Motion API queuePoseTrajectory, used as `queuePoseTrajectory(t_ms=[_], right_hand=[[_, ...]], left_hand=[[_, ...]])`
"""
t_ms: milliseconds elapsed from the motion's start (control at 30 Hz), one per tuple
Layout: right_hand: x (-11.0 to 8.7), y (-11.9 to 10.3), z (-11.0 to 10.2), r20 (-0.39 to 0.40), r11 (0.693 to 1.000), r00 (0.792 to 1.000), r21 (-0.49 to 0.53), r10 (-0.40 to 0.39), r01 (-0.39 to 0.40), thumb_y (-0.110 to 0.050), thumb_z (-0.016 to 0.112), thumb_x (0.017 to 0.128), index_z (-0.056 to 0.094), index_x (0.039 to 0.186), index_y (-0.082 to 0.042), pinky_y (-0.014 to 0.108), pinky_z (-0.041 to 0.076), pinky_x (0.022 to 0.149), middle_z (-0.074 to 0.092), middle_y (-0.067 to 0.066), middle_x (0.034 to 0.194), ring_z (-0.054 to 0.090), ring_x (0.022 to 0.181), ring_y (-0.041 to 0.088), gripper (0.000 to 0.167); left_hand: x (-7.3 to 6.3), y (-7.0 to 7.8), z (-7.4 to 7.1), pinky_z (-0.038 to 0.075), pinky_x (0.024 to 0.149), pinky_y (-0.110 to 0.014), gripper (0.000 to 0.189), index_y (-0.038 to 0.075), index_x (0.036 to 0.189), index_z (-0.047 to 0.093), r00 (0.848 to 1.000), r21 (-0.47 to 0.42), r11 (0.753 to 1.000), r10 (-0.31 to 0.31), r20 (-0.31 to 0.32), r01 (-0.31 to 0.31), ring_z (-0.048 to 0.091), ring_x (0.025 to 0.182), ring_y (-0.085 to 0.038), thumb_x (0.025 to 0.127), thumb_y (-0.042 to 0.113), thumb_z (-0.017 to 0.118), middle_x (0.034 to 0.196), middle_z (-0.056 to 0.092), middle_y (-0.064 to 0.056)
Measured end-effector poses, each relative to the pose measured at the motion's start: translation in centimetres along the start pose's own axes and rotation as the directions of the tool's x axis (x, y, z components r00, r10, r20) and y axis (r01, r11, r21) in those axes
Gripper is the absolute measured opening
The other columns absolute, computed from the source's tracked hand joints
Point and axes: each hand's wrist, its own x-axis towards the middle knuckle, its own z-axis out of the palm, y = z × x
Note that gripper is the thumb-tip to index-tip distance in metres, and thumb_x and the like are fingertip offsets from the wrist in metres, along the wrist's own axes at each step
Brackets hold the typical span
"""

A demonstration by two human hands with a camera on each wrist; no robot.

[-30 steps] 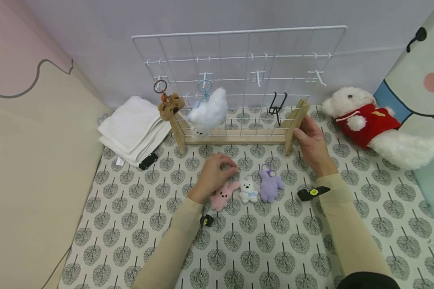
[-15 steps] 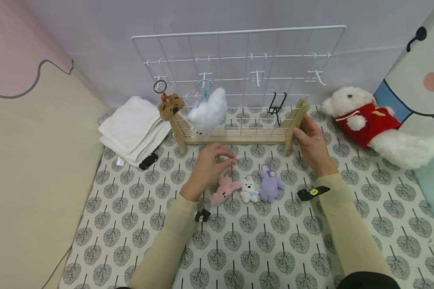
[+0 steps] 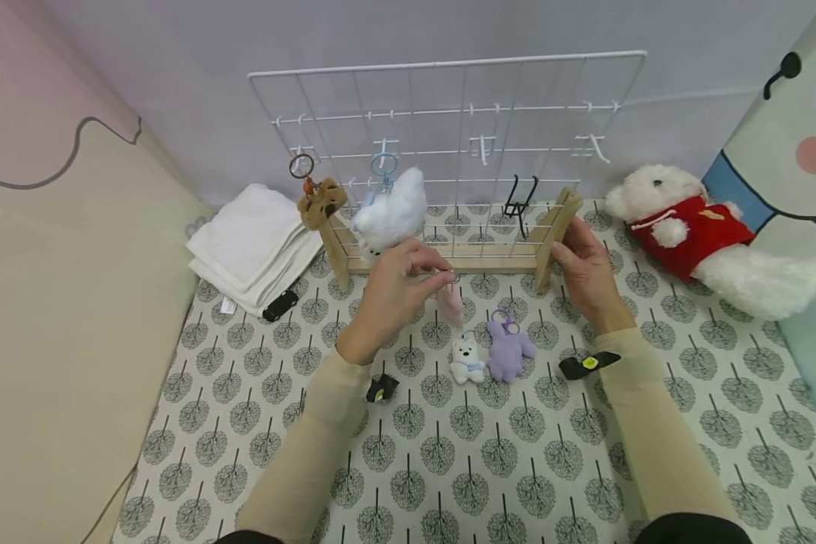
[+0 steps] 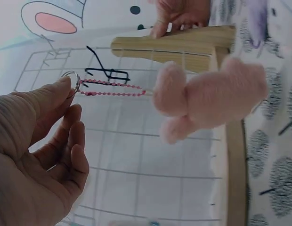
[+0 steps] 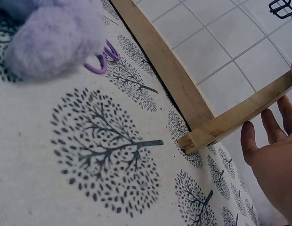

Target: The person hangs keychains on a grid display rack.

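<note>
My left hand [image 3: 396,293] pinches the metal ring [image 4: 77,81] of a pink plush keychain [image 4: 216,99] between thumb and forefinger. The plush hangs from a pink bead chain [image 4: 113,93], in front of the rack's lower bar. With my right hand [image 3: 585,273] I grip the wooden end post [image 3: 556,236] at the right of a white wire grid rack [image 3: 449,58]. On the tablecloth below lie a small white plush keychain [image 3: 467,360] and a purple plush keychain [image 3: 508,349].
A brown plush keychain [image 3: 321,202] and a fluffy white one [image 3: 394,211] hang from the rack's left hooks. White hooks [image 3: 481,148] and a black holder [image 3: 519,205] are farther right. Folded white cloths [image 3: 248,238] lie left; a red-dressed plush [image 3: 693,236] lies right.
My left hand has lifted the pink plush keychain off the tablecloth by its ring and moved it up toward the rack. My right hand stays on the wooden post.
</note>
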Motion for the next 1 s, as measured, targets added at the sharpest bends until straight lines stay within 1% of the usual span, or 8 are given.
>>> queuePoseTrajectory(t_ms=[100,167,233,333,533,667,767,1000], right_hand=[[0.0,0.0,0.0,-0.004,1.0,1.0,0.001,0.003,-0.003,0.009,0.052,0.106,0.048,0.158,-0.009,0.028,0.04,0.114,0.056,0.008,0.149,0.045,0.142,0.027,0.055],[0.0,0.0,0.0,-0.007,1.0,1.0,-0.001,0.006,-0.006,0.008,0.052,0.106,0.048,0.158,-0.008,0.028,0.041,0.113,0.056,0.007,0.149,0.045,0.141,0.026,0.055],[-0.1,0.0,-0.1,-0.009,1.0,1.0,-0.001,0.01,-0.01,0.008,0.052,0.106,0.047,0.159,-0.008,0.028,0.041,0.113,0.056,0.007,0.149,0.045,0.141,0.026,0.055],[-0.1,0.1,-0.2,-0.006,1.0,1.0,-0.004,0.012,-0.012,0.009,0.051,0.106,0.044,0.16,-0.006,0.028,0.041,0.113,0.055,0.009,0.15,0.044,0.142,0.028,0.056],[-0.1,0.0,-0.2,-0.011,0.999,1.0,-0.025,0.026,-0.026,0.008,0.052,0.106,0.042,0.16,-0.005,0.028,0.04,0.114,0.05,0.014,0.154,0.043,0.143,0.029,0.057],[-0.1,0.0,-0.2,-0.016,1.0,1.0,-0.019,0.019,-0.02,0.007,0.053,0.106,0.042,0.16,-0.003,0.028,0.04,0.114,0.049,0.017,0.154,0.043,0.143,0.03,0.056],[-0.1,0.1,-0.2,-0.013,1.0,1.0,-0.008,0.011,-0.011,0.008,0.052,0.106,0.042,0.16,-0.002,0.028,0.04,0.113,0.05,0.017,0.154,0.044,0.142,0.03,0.056],[0.0,0.0,-0.3,0.014,1.0,1.0,-0.025,0.005,-0.004,0.01,0.048,0.107,0.043,0.16,-0.007,0.028,0.038,0.115,0.05,0.013,0.154,0.042,0.143,0.031,0.057]], left_hand=[[0.9,1.1,-0.4,0.056,0.075,-0.029,0.008,0.007,0.097,0.08,1.0,-0.015,1.0,0.022,-0.008,-0.022,0.062,0.085,-0.014,0.091,0.012,0.083,0.1,0.073,-0.002],[1.4,1.8,-0.6,0.055,0.071,-0.029,0.008,0.006,0.098,0.08,0.999,-0.028,0.999,0.039,-0.013,-0.04,0.061,0.081,-0.014,0.092,0.011,0.083,0.099,0.072,-0.003],[2.0,2.4,-0.8,0.055,0.071,-0.031,0.009,0.005,0.098,0.079,0.999,-0.042,0.998,0.051,-0.017,-0.052,0.061,0.08,-0.014,0.092,0.011,0.082,0.099,0.071,-0.004],[2.8,3.3,-1.1,0.057,0.073,-0.032,0.01,0.003,0.098,0.079,0.996,-0.06,0.994,0.085,-0.038,-0.087,0.063,0.08,-0.014,0.092,0.01,0.082,0.1,0.071,-0.006],[4.1,4.2,-1.8,0.055,0.072,-0.029,0.01,0.002,0.097,0.08,0.989,-0.062,0.99,0.121,-0.085,-0.126,0.063,0.079,-0.014,0.092,0.01,0.083,0.098,0.072,-0.006],[4.8,4.7,-2.0,0.053,0.072,-0.027,0.01,0.002,0.098,0.08,0.988,-0.051,0.991,0.121,-0.098,-0.126,0.063,0.079,-0.013,0.093,0.011,0.082,0.097,0.072,-0.005],[5.3,4.9,-2.0,0.052,0.071,-0.026,0.01,0.003,0.098,0.08,0.989,-0.05,0.993,0.105,-0.104,-0.111,0.063,0.079,-0.012,0.094,0.013,0.081,0.097,0.071,-0.005],[5.7,5.0,-2.1,0.053,0.072,-0.032,0.01,0.005,0.098,0.08,0.992,-0.062,0.994,0.083,-0.1,-0.09,0.064,0.08,-0.012,0.094,0.014,0.081,0.099,0.071,-0.004]])
